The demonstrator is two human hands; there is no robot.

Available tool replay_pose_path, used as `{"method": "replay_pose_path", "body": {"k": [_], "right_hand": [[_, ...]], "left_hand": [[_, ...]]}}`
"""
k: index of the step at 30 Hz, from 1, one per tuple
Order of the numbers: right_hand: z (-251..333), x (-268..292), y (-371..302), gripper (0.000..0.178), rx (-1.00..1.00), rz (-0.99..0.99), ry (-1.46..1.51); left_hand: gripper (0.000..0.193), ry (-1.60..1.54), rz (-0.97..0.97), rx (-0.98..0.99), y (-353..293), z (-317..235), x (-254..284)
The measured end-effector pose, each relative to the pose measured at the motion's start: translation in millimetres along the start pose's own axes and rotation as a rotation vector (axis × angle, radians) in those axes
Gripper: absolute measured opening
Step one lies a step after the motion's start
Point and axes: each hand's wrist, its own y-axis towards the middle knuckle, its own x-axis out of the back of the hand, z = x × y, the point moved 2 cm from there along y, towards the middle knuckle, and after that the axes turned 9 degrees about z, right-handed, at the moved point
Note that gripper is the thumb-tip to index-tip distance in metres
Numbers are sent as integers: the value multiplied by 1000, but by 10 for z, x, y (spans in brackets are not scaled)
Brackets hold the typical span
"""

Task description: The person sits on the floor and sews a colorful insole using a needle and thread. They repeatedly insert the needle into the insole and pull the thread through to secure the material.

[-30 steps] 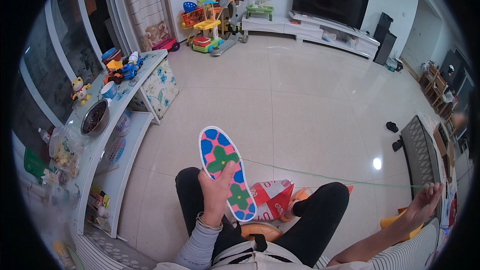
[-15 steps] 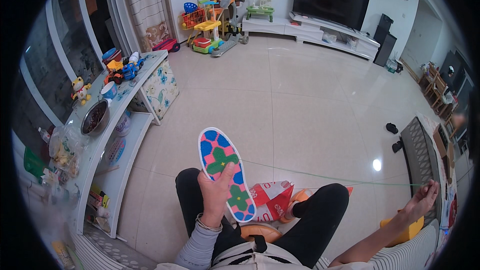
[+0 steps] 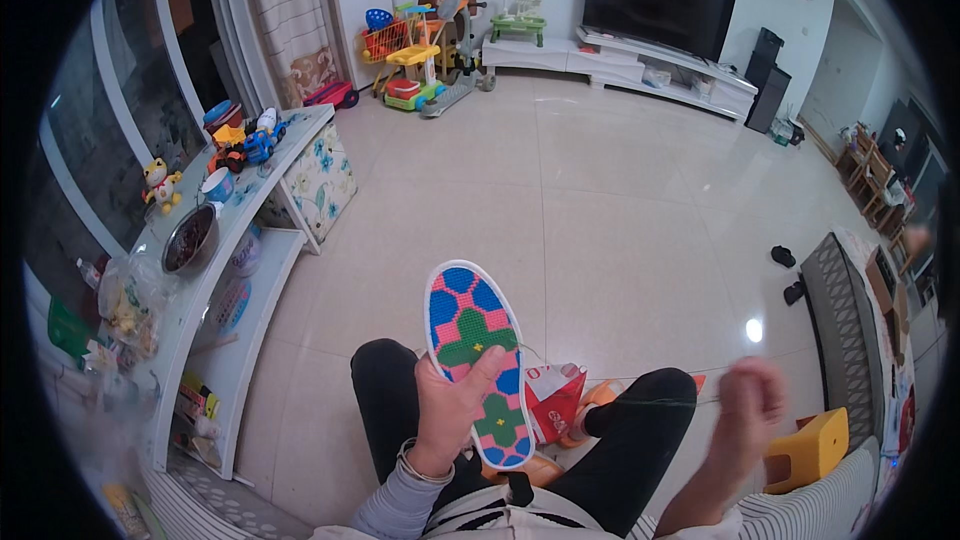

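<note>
An embroidered insole (image 3: 468, 315) with pink, blue and green stitching and a white edge is held up over my lap. My left hand (image 3: 455, 405) grips it by the near half, thumb across the patterned face. Off to the right, above my knee, my right hand (image 3: 750, 405) is closed and smeared by motion. A thin green thread (image 3: 650, 401) runs slackly from behind the insole toward that hand, and its fingers look pinched on the thread's end. Whether they also hold a needle cannot be made out.
A red and white bag (image 3: 556, 402) lies between my legs. To my left stands a white shelf table (image 3: 255, 230) with a metal bowl (image 3: 190, 240) and toys on top. A yellow stool (image 3: 815, 450) is at my right, beside the sofa.
My right hand has come back from the far right toward my knee, and the stretched thread has gone slack. The insole in my left hand has shifted slightly right and down.
</note>
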Motion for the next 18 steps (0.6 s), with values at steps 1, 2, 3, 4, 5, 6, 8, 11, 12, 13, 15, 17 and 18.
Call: {"method": "replay_pose_path", "body": {"k": [1, 2, 3, 4, 5, 6, 8, 11, 12, 13, 15, 17, 18], "right_hand": [[16, -208, -33, 7, -16, 158, -98], [21, -380, -52, 11, -31, 315, -197], [13, -525, -56, 15, 35, 407, -267], [-10, -667, -70, 19, 102, 503, -336], [-46, -760, -98, 19, 86, 538, -366], [-66, -845, -125, 20, 69, 571, -395], [-53, -998, -102, 20, 190, 556, -410], [-147, -1100, -98, 17, 253, 516, -420], [-158, -1103, -99, 18, 254, 527, -445], [-171, -1101, -101, 20, 254, 535, -470], [-197, -1103, -102, 21, 258, 539, -500], [-216, -1112, -103, 21, 265, 529, -507], [-219, -1114, -102, 21, 261, 531, -513]], "left_hand": [[18, 7, 21, 13, -20, 3, 5], [18, -2, 39, 25, -31, -10, -7], [18, -10, 57, 37, -47, -34, -32], [18, -20, 69, 48, -63, -56, -36], [19, -26, 81, 46, -63, -57, -41], [19, -33, 92, 45, -64, -57, -45], [19, -47, 102, 48, -74, -42, -51], [19, -56, 105, 52, -80, -12, -39], [19, -54, 109, 50, -81, -10, -34], [19, -52, 115, 49, -79, -7, -33], [19, -48, 119, 48, -74, 5, -30], [20, -46, 119, 49, -74, 4, -30], [20, -46, 117, 51, -75, 2, -34]]}}
